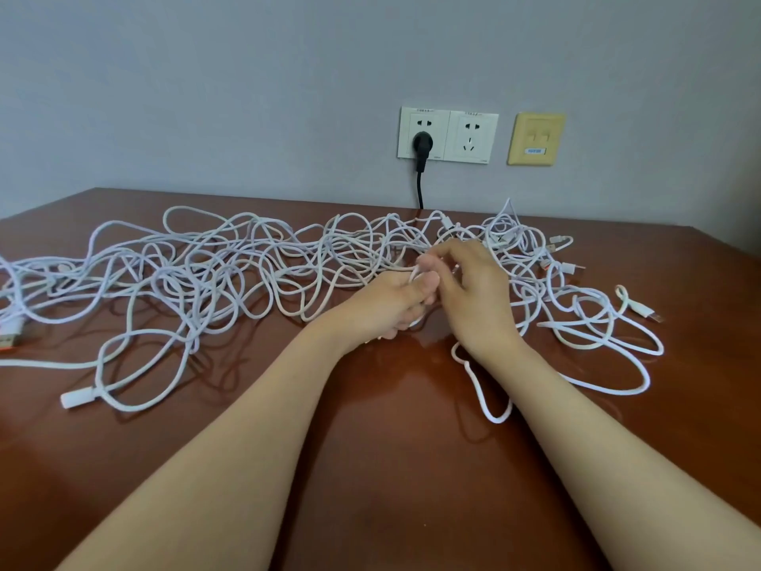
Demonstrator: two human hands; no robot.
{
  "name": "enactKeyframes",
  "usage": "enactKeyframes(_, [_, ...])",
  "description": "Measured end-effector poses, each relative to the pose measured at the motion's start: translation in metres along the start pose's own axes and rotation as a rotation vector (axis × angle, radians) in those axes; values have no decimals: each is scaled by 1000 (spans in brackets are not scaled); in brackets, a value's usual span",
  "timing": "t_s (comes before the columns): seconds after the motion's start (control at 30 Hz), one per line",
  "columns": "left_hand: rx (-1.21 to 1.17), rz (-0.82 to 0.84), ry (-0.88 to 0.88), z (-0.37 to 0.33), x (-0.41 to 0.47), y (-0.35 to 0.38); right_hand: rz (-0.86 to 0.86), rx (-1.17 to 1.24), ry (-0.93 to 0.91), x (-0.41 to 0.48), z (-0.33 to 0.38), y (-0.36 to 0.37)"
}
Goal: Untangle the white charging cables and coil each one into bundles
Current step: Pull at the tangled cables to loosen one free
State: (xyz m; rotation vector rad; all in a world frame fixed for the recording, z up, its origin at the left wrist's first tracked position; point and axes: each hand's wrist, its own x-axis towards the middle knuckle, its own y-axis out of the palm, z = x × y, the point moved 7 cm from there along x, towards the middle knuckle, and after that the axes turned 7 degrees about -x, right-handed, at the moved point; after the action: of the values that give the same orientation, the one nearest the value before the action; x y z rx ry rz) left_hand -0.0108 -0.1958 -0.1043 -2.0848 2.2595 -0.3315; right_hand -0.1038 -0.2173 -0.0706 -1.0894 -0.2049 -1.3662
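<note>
- Pinching one strand between them, the left hand (395, 300) and right hand (473, 298) each close their grip on the thin, white, smooth-sheathed charging cables (230, 265).
- These look light, limp and slippery; hold near a plug end (76, 399), I judge.
- The tangle sprawls across the glossy reddish-brown wooden tabletop (370, 455), loops overlapping.

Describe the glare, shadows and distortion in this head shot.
Head view: soft glare on the table just below the left hand and right hand; white cables cast faint, diffuse shadows toward the camera; wide-angle stretch enlarges the forearms near the bottom edge.
</note>
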Motion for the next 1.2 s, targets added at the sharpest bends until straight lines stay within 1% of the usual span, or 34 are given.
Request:
enactKeyframes(0.07, [-60, -60, 10, 0, 1, -5, 49, -16, 61, 0, -6, 1])
enactKeyframes(0.13, [-142, -168, 18, 1, 2, -14, 85, -76, 85, 0, -6, 1])
enactKeyframes(0.2, [-212, -250, 35, 4, 3, -22, 156, -248, 27, -2, 2, 7])
enactKeyframes(0.33, [-415, -416, 30, 8, 1, -37, 175, -521, -154, -7, 22, 14])
enactKeyframes(0.4, [-504, -484, 21, 9, 0, -43, 230, -591, -214, -8, 25, 19])
enactKeyframes(0.43, [-511, -501, 20, 9, -1, -45, 234, -594, -243, -8, 25, 21])
enactKeyframes(0.5, [-489, -500, 29, 9, -1, -44, 201, -580, -278, -8, 24, 23])
enactKeyframes(0.57, [-439, -476, 37, 7, -1, -41, 86, -548, -290, -6, 25, 19])
enactKeyframes(0.6, [-388, -461, 45, 5, -1, -39, 27, -528, -285, -5, 26, 16])
enactKeyframes(0.67, [-242, -446, 57, 1, -1, -34, -10, -506, -276, -4, 24, 14])
enactKeyframes(0.77, [-116, -476, 63, -1, -2, -33, 13, -512, -290, -3, 21, 16])
enactKeyframes(0.87, [-128, -452, 80, -3, -1, -30, 24, -567, -361, -7, 22, 21])
enactKeyframes(0.93, [-83, -441, 83, -4, -1, -28, 31, -584, -387, -8, 23, 23])
enactKeyframes(1.1, [101, -501, 145, -8, -1, -31, 83, -635, -379, -8, 21, 25])
enactKeyframes(1.13, [143, -514, 148, -9, -1, -31, 122, -648, -371, -8, 21, 27])
enactKeyframes(1.2, [165, -550, 133, -6, 0, -35, 252, -652, -316, -7, 19, 32])
